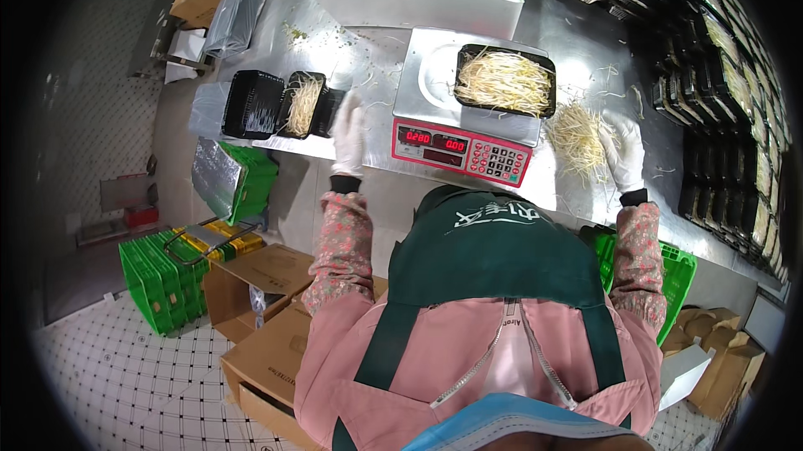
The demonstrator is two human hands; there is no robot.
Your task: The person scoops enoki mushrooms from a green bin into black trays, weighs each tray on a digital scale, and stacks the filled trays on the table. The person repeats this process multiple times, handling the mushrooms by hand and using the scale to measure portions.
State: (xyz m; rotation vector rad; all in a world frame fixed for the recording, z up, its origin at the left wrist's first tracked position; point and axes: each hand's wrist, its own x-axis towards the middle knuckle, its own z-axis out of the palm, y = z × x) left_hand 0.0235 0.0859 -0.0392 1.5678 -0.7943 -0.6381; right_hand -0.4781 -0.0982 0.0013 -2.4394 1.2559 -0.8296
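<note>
My left hand (348, 137), in a white glove, is at the front edge of the steel table, against the right side of black plastic trays. One of these small trays (303, 106) holds bean sprouts; the fingers' exact contact is unclear. My right hand (625, 153), also gloved, touches the right edge of a loose pile of bean sprouts (577, 140), thumb apart from the fingers. Between my hands stands a red digital scale (461, 153) with lit digits. On the right of its steel platform (411, 84) rests a black tray heaped with bean sprouts (505, 82).
A white foam box (420, 8) stands behind the scale. Stacked sprout-filled trays (721, 137) line the table's right side. Empty black trays (252, 106) and a plastic-wrapped bundle (236, 18) are at left. Green crates (160, 281) and cardboard boxes (270, 350) occupy the floor.
</note>
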